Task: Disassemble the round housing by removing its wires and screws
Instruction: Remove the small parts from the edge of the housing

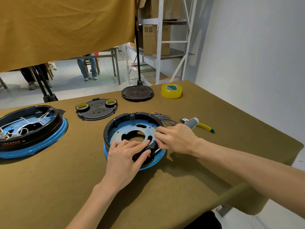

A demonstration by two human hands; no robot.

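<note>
housing (132, 129) round, black rim, blue plate | left hand (125, 156) pressing rim

Place: I read this as a small workshop or repair bench.
Bench: my work surface is a table (165, 187) under brown paper.
Tools: side cutters (200, 123) and a yellow tape roll (171, 91) lie toward its far right corner.
Parts: a second housing (31, 129) sits opened at the left edge.
Storage: metal shelving (159, 38) with cardboard boxes (156, 39) stands behind.
</note>
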